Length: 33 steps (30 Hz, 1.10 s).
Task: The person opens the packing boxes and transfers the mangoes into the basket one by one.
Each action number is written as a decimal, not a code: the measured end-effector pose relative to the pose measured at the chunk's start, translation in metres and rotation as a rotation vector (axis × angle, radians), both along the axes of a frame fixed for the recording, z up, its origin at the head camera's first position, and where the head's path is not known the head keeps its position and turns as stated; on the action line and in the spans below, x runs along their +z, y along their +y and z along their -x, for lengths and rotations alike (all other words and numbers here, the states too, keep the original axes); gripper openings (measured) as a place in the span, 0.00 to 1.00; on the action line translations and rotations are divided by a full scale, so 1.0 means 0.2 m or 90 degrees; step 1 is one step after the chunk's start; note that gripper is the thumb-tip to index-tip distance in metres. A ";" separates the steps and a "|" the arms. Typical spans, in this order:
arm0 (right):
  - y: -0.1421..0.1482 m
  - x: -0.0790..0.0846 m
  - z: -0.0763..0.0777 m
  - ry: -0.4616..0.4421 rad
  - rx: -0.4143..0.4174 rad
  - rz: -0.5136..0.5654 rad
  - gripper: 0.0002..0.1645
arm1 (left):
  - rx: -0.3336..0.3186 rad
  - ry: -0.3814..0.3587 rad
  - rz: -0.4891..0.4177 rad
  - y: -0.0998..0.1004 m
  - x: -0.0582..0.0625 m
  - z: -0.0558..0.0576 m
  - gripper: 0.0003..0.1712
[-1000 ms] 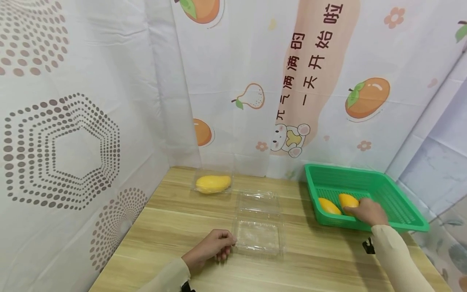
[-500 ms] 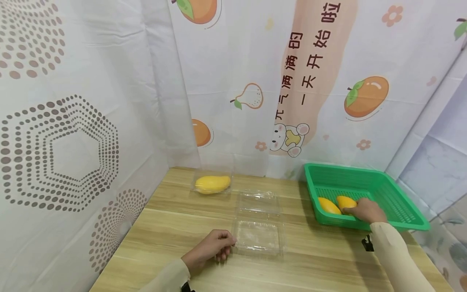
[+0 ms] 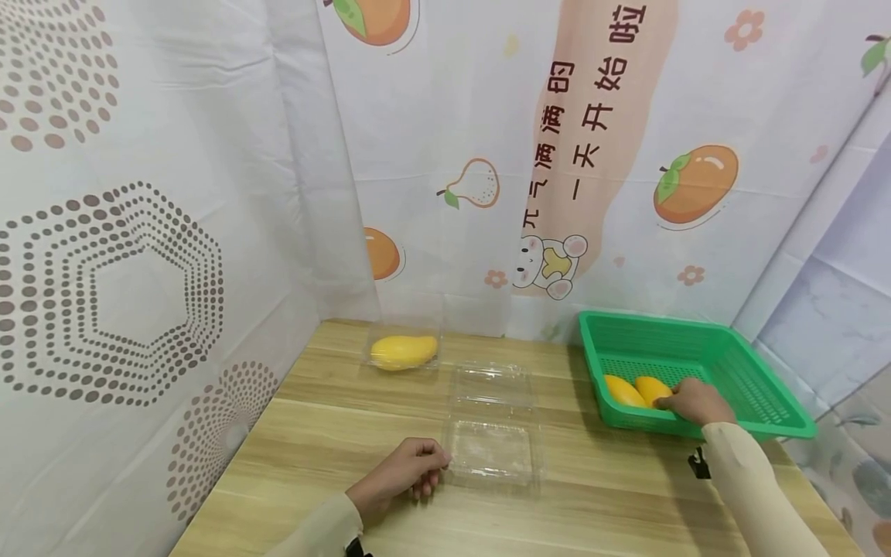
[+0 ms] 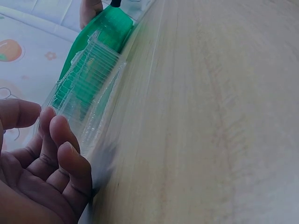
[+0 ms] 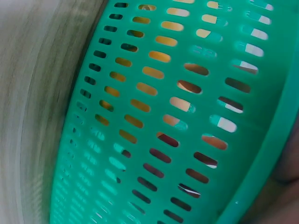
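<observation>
In the basket [image 3: 755, 379], the right hand [image 3: 698, 401] pinches a mango [image 3: 650, 388], now nearer its neighbour [image 3: 623, 392]; left hand [image 3: 409, 468] pinches clamshell [image 3: 493, 449].

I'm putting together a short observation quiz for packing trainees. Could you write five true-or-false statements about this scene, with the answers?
1. The right hand touches a yellow fruit in the green basket. True.
2. The left hand is inside the green basket. False: it is at the left edge of the open clear container.
3. A fruit lies in the open clear container. False: no fruit is in it.
4. Another fruit lies in a clear box near the back of the table. True.
5. Four fruits show in the green basket. False: two show there.
</observation>
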State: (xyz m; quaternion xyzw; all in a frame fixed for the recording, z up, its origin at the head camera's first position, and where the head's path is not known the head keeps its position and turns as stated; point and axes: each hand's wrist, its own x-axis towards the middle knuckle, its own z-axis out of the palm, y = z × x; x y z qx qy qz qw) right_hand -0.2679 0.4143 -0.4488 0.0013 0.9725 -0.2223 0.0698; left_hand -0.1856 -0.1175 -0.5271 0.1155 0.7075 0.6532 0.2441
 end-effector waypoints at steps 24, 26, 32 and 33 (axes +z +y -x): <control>-0.18 0.07 -0.08 0.184 0.027 -0.022 0.23 | 0.004 0.002 0.011 0.00 0.00 0.00 0.18; -0.22 0.08 -0.10 0.204 0.032 -0.015 0.22 | 0.006 0.001 0.014 0.00 0.00 0.00 0.19; -0.36 0.12 -0.14 0.265 0.048 0.007 0.18 | 0.007 0.001 0.015 0.00 0.01 0.00 0.20; -0.38 0.13 -0.14 0.272 0.049 0.010 0.17 | 0.006 0.001 0.015 0.00 0.01 0.00 0.20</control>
